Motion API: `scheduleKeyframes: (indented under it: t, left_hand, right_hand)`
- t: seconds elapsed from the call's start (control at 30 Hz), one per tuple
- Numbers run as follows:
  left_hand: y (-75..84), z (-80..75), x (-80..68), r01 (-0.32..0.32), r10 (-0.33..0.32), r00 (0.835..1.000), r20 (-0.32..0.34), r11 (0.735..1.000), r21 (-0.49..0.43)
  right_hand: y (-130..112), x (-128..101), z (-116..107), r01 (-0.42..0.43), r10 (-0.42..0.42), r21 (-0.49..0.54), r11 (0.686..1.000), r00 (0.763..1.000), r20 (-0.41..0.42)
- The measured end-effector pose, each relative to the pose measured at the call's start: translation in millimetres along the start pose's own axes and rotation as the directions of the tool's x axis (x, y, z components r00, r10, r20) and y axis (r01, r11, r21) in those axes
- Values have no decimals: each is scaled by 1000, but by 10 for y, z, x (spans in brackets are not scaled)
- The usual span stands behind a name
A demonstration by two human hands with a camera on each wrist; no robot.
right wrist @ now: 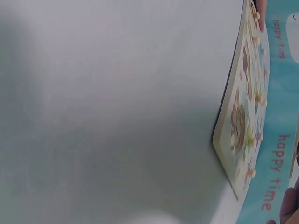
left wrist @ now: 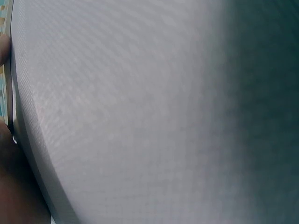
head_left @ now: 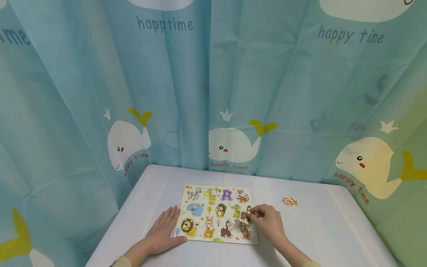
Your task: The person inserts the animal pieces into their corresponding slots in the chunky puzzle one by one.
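Observation:
A wooden animal puzzle board (head_left: 218, 239) lies flat on the table with several animal pieces in it. My right hand (head_left: 269, 222) pinches a small brown animal puzzle piece (head_left: 245, 217) between thumb and fingers, over the board's right side. That piece partly covers the space between the crocodile (head_left: 236, 210) and the monkey picture (head_left: 246, 231). A brown ape picture (head_left: 227, 230) shows in the bottom row. Fingers straight, my left hand (head_left: 163, 231) rests at the board's left edge, its thumb near the lower left corner. Part of the right hand (right wrist: 290, 205) enters the right wrist view.
To the right of the board, a loose orange-brown monkey piece (head_left: 290, 201) lies on the white table (head_left: 320, 230). Behind the table hangs a blue curtain (head_left: 190, 129) with whale prints. Small knobs (right wrist: 251, 173) stand up from the pieces in the board.

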State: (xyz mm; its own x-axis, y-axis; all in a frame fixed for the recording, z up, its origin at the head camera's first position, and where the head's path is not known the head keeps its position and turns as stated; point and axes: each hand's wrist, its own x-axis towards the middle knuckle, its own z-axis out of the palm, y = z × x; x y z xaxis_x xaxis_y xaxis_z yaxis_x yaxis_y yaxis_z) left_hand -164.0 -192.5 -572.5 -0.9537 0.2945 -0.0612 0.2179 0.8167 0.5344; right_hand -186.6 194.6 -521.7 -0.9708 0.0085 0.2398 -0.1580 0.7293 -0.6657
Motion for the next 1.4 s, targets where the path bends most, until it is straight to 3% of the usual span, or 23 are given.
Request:
scheduleKeyframes:
  t: [0.23, 0.53, 1.0, 1.4]
  left_hand:
    - [-6, -2, 5, 7, -8, 1000, 10, 999, 37]
    - [12, -53, -6, -30, 30, 1000, 0, 1000, -3]
    - [35, -88, 4, -8, 7, 999, 34, 999, 35]
    - [41, -80, -2, 5, -8, 999, 41, 998, 61]
  right_hand:
    - [-96, -35, 67, 2, -2, 24, 1000, 1000, 30]
    - [-157, -66, 200, 45, -45, 14, 999, 998, 37]
    - [-218, -148, 488, 117, -115, -28, 993, 990, 81]
    - [-223, -183, 592, 146, -138, -68, 987, 985, 105]
